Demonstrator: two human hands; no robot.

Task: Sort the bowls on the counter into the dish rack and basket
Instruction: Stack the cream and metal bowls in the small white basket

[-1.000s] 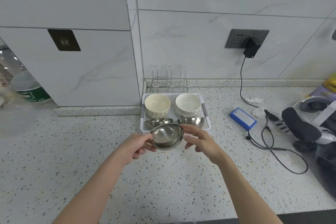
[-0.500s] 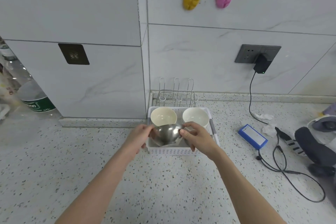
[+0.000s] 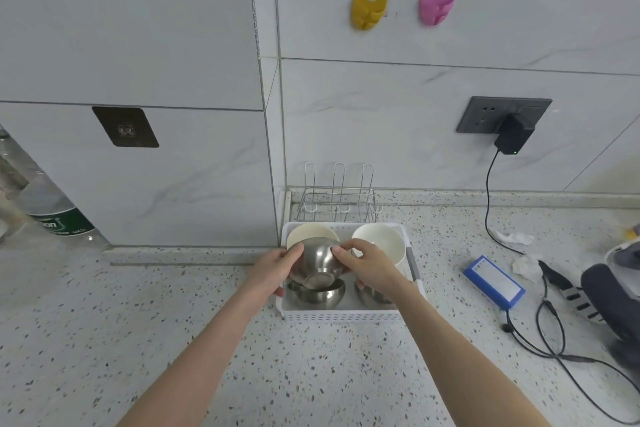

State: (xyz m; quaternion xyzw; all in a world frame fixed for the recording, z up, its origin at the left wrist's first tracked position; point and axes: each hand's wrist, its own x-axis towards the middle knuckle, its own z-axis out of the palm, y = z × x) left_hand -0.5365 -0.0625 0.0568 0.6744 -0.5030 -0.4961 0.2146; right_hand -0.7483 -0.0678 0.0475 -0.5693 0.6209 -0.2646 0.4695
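Observation:
I hold a steel bowl [image 3: 317, 265] tilted with its base toward me, over the white basket [image 3: 343, 316]. My left hand [image 3: 273, 270] grips its left rim and my right hand [image 3: 369, 265] grips its right rim. Below it in the basket sits a second steel bowl [image 3: 320, 295], and a third steel bowl [image 3: 372, 296] lies partly hidden under my right wrist. A cream bowl [image 3: 311, 230] and a white bowl [image 3: 381, 239] stand at the back of the basket. The wire dish rack [image 3: 337, 198] stands behind the basket against the wall.
A blue box [image 3: 493, 281], black cables [image 3: 554, 340] and a dark device [image 3: 609, 295] lie on the counter to the right. A charger [image 3: 512, 135] is plugged into the wall socket. A plastic bottle [image 3: 45, 208] stands at far left. Speckled counter spreads in front.
Both hands carried the steel bowl forward from above the counter to over the basket and tipped it so its base faces me. The camera view rose.

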